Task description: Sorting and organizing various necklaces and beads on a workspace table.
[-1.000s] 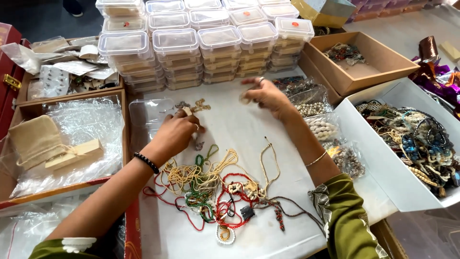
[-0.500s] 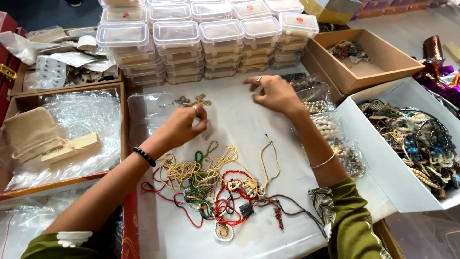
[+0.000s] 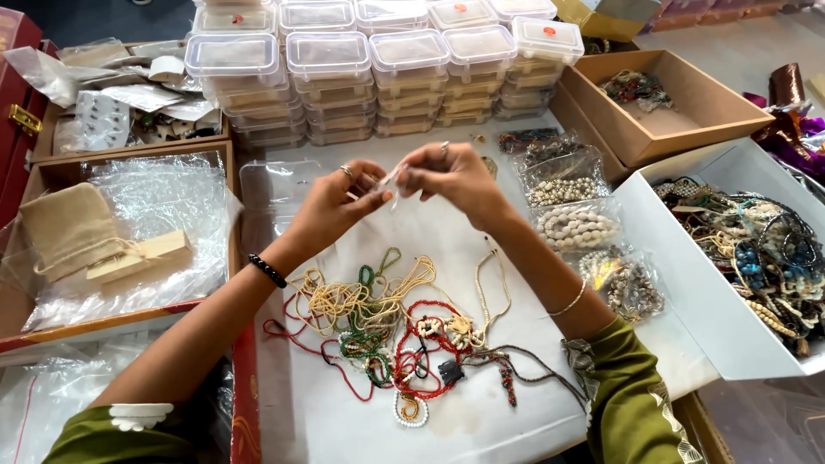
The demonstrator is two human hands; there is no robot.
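Our left hand (image 3: 331,202) and right hand (image 3: 451,172) pinch a small pale piece (image 3: 391,179) between them, above the necklaces (image 3: 395,331).

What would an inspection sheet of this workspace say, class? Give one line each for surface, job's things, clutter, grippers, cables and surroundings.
Surface: white sheet covering the table, partly bare.
Job's things: a small clear piece, too small to identify, pinched between both hands; tangle of bead necklaces and cords lying below.
Clutter: bags of beads on the right; cloth pouch on plastic wrap at the left.
Grippers: left hand and right hand raised together above the sheet, fingertips meeting.
Cables: nothing seen.
Surroundings: stacked clear lidded boxes behind; brown cardboard box; white box full of jewellery.
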